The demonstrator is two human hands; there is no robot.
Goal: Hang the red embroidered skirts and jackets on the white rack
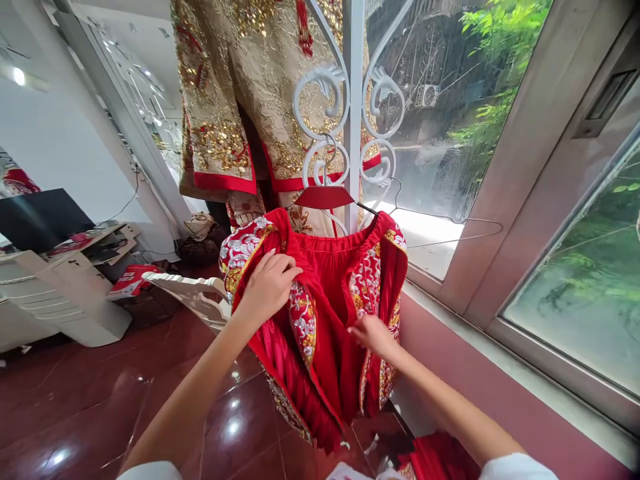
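A red embroidered skirt [325,267] hangs by its gathered waist from a hanger with a red top [325,197]. Silver and gold embroidery covers its panels. My left hand [267,287] is closed over the red cloth at the skirt's upper left, close to an embroidered panel [303,323]; its fingertips partly sink into the folds. Lower on the right, my right hand [375,335] pinches the edge of another embroidered panel [367,283]. Plain red cloth shows between the two hands.
Behind the skirt stands a white scrolled metal rack [353,100] with a gold beaded garment [270,100]. An empty wire hanger [450,220] hangs by the window [425,127]. A white chair [197,300] stands left; more red cloth [445,457] lies below right.
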